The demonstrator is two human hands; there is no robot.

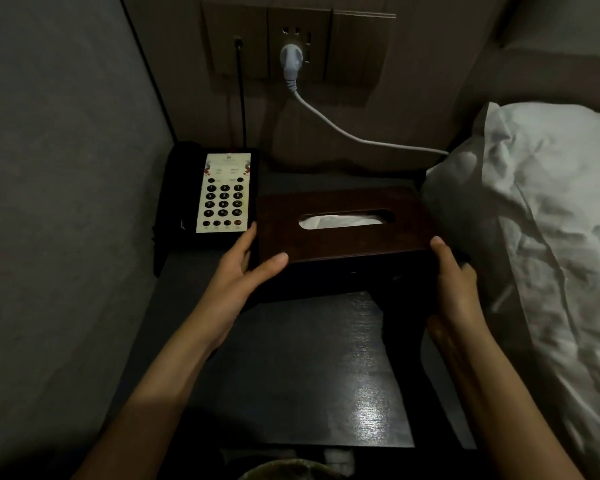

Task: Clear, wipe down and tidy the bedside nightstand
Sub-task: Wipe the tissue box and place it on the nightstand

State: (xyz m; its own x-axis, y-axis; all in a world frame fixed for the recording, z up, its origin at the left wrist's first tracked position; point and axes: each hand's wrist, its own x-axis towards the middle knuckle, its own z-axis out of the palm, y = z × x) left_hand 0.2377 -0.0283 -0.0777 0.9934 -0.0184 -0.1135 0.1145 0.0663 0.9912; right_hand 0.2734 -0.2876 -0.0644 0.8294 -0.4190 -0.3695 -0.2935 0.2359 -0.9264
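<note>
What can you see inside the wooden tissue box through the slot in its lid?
White tissue shows through the oval slot of the tissue box. How much lies deeper is hidden by the lid.

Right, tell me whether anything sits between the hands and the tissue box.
Nothing does. The left hand and right hand already grip the two ends of the wooden tissue box on the nightstand. The telephone sits close beside its left end, and the pillow crowds the right.

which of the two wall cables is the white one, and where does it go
The cable from the round plug in the middle socket. It runs right, behind the pillow. The other cable is thin and black and drops to the phone.
</note>
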